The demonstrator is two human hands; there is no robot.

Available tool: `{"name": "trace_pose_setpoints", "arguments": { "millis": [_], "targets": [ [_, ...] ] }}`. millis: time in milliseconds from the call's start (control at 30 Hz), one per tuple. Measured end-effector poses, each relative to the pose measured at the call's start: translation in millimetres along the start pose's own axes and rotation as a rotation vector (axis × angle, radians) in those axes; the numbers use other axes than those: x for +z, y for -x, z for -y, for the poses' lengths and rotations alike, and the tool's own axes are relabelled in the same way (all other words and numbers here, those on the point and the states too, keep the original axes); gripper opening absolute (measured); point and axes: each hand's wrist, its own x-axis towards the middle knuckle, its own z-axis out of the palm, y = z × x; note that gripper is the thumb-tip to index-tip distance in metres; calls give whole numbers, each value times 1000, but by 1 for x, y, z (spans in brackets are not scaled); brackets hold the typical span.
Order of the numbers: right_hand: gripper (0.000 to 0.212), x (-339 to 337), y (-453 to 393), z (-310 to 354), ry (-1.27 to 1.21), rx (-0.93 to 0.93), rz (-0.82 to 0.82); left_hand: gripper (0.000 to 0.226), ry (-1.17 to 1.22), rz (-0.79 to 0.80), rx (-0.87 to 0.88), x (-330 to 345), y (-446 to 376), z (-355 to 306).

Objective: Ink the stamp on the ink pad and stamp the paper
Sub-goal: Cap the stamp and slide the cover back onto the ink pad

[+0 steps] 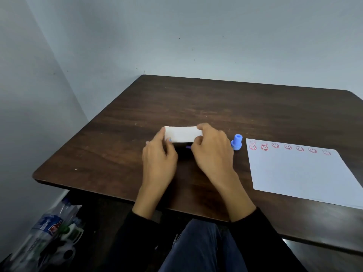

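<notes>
We are gripping the white lid [181, 133] of the ink pad [181, 147] at centre frame, left hand [159, 157] pinching its left end, right hand [211, 152] its right; we are probably opening it, inking not yet begun; next we are needing the blue stamp [236, 142], standing untouched right of centre beside the paper [302, 171] with red smiley prints; the dark wooden table [121, 134] is sitting against pale walls.

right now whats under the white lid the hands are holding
Under the raised white lid, a dark base shows between the left hand and right hand. Its inside is too shadowed and hand-covered to make out.
</notes>
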Motion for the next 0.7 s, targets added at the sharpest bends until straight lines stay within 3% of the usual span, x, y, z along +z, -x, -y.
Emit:
{"name": "trace_pose_setpoints", "arguments": {
  "millis": [333, 700],
  "targets": [
    [28, -9, 7, -28, 70, 169, -99, 48, -55, 244, 24, 36, -10, -2],
    [30, -7, 8, -31, 29, 193, -127, 51, -93, 277, 31, 39, -9, 2]
  ]
}}
